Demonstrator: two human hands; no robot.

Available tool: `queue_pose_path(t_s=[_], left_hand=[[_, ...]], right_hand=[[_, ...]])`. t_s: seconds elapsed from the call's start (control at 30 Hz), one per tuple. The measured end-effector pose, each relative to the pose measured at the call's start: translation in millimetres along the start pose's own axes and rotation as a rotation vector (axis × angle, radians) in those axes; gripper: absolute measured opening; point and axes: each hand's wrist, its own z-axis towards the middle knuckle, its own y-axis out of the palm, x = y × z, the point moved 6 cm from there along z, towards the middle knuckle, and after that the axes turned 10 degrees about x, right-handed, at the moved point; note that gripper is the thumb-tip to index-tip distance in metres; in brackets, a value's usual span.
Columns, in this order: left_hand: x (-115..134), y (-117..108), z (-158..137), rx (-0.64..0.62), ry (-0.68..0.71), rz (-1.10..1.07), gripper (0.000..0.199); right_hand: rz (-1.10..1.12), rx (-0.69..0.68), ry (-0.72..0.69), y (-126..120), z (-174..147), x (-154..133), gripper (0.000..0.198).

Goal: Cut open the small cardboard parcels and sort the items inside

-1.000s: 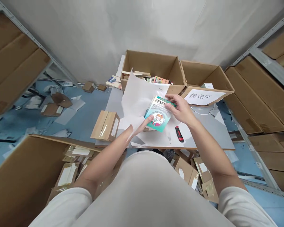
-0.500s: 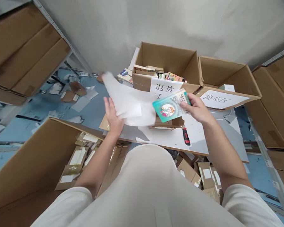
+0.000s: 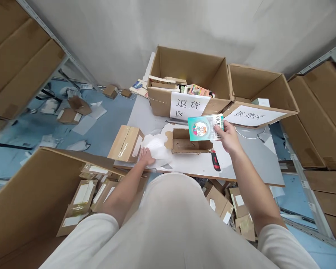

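Note:
My right hand [image 3: 227, 136] grips a teal book [image 3: 203, 127] by its right end, thumb on the cover, above a small open cardboard box [image 3: 186, 147] on the table. My left hand [image 3: 147, 156] lies flat with fingers stretched out on a crumpled white packing sheet [image 3: 157, 147]. Left of that hand is a closed, taped carton [image 3: 126, 144] with a white label. A black and red box cutter [image 3: 215, 161] lies right of the small box, near the table's front edge.
Two big open cartons with paper signs, one holding books [image 3: 190, 102] and the other [image 3: 264, 82] on its right, stand at the table's back. A tall carton [image 3: 44, 186] with parcels stands lower left. More parcels [image 3: 218, 201] lie below the table.
My left hand has brought the white sheet down onto the table and flattened out on it. The teal book, still in my right hand, is now more level.

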Motion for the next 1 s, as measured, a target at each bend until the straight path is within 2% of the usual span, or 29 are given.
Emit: queue_pose_path(t_s=[0.07, 0.13, 0.17, 0.23, 0.27, 0.33, 0.4, 0.5, 0.6, 0.73, 0.83, 0.93, 1.0], left_hand=[[7, -13, -5, -0.055, 0.036, -0.031, 0.090], [26, -37, -15, -0.074, 0.112, -0.165, 0.082], [41, -53, -23, -0.060, 0.173, -0.351, 0.080], [73, -93, -39, 0.067, 0.263, -0.772, 0.077], [90, -108, -48, 0.064, 0.316, -0.926, 0.077], [126, -125, -65, -0.028, 0.415, -1.118, 0.075], [150, -132, -77, -0.061, 0.463, -1.205, 0.064], [160, -131, -84, -0.052, 0.429, -1.332, 0.052], [154, -123, -83, -0.081, 0.366, -1.436, 0.051], [150, -114, -78, -0.155, 0.312, -1.497, 0.045], [158, -99, -78, -0.342, 0.234, -1.538, 0.038], [171, -83, -87, -0.571, 0.136, -1.550, 0.036], [178, -77, -96, -0.671, 0.123, -1.523, 0.037]], right_hand=[[-0.011, -0.040, 0.008, 2, 0, -3, 0.053], [-0.026, -0.099, -0.002, 7, 0, -11, 0.053], [-0.032, -0.136, -0.016, 11, 1, -17, 0.053], [-0.039, -0.217, -0.052, 21, 3, -30, 0.052], [-0.044, -0.258, -0.069, 28, 3, -37, 0.052], [-0.066, -0.336, -0.100, 41, 4, -51, 0.052], [-0.086, -0.373, -0.124, 51, 4, -61, 0.054], [-0.050, -0.328, -0.113, 52, 7, -68, 0.060], [0.036, -0.263, -0.073, 43, 10, -64, 0.062], [0.092, -0.264, -0.066, 38, 10, -56, 0.053], [0.126, -0.316, -0.118, 44, 9, -57, 0.053], [0.078, -0.410, -0.209, 55, 8, -59, 0.068], [0.046, -0.459, -0.196, 61, 9, -57, 0.068]])
